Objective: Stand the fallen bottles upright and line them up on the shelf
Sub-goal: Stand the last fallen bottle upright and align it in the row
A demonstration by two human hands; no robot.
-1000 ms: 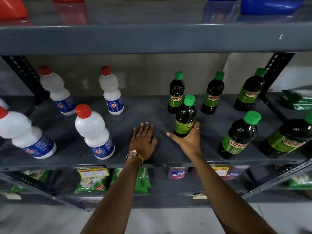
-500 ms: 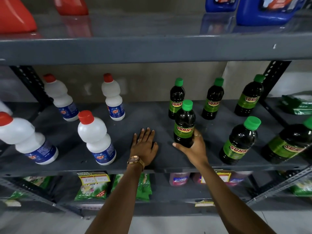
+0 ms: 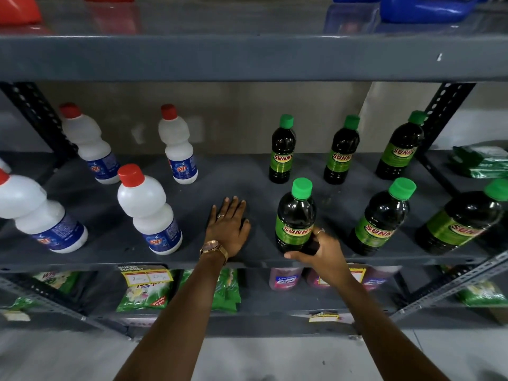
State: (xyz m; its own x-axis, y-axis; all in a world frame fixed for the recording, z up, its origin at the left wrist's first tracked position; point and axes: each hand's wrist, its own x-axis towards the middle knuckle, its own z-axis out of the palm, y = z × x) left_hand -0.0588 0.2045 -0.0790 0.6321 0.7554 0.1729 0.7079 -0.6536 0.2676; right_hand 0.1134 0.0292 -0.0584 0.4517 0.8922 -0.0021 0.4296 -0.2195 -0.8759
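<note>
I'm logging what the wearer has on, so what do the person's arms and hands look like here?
Both forearms are bare, with no sleeves in view. The left hand has a ring on one of its fingers and a gold-toned wristwatch with a round face at the wrist. The right hand also wears a ring. No gloves.

I faced a dark grey metal rack (image 3: 247, 59) whose perforated angle-iron uprights (image 3: 445, 111) slanted away at both sides. Behind it I saw a dull beige wall (image 3: 233, 116), blotchy and softly lit. Under me the pale grey floor (image 3: 247, 358) was smooth and faintly speckled, and light glared off the top shelf (image 3: 220, 17)
</note>
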